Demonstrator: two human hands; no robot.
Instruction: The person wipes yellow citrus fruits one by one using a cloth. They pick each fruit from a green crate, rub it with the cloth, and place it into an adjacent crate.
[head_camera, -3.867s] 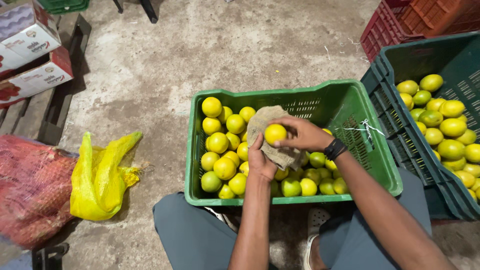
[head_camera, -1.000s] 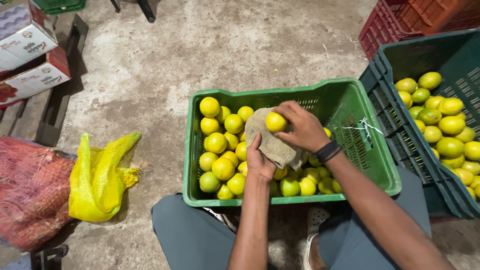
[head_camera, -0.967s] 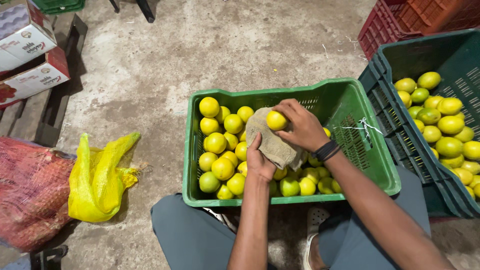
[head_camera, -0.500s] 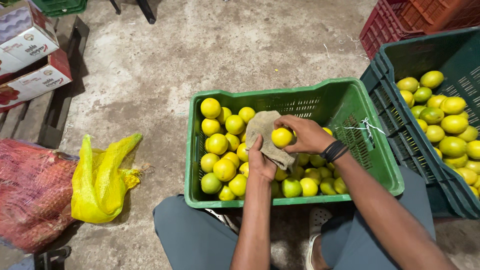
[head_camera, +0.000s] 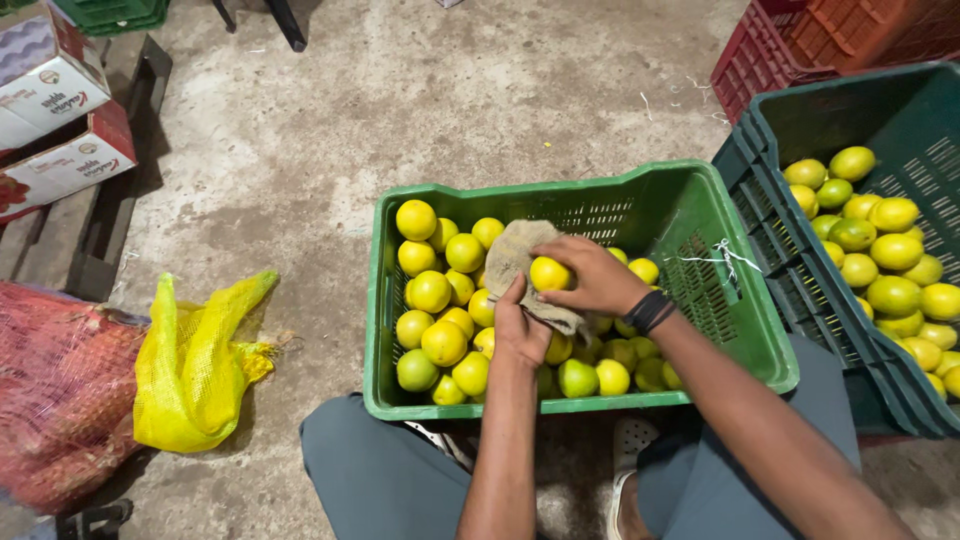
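Observation:
My left hand (head_camera: 520, 332) holds a beige cloth (head_camera: 515, 256) over the green crate (head_camera: 700, 215). My right hand (head_camera: 595, 277), with a black band on the wrist, grips a yellow citrus fruit (head_camera: 550, 273) and presses it against the cloth. The crate sits between my knees and holds many yellow and green citrus fruits (head_camera: 432, 292), piled mostly on its left side.
A dark green crate (head_camera: 905, 130) with more citrus fruits stands to the right, red and orange crates (head_camera: 800, 45) behind it. A yellow mesh bag (head_camera: 195, 365) and a red mesh sack (head_camera: 55, 395) lie on the concrete floor at left, cardboard boxes (head_camera: 55, 110) beyond.
The fruit in my right hand has shifted slightly against the cloth, and the cloth has bunched a little; both hands stay over the green crate.

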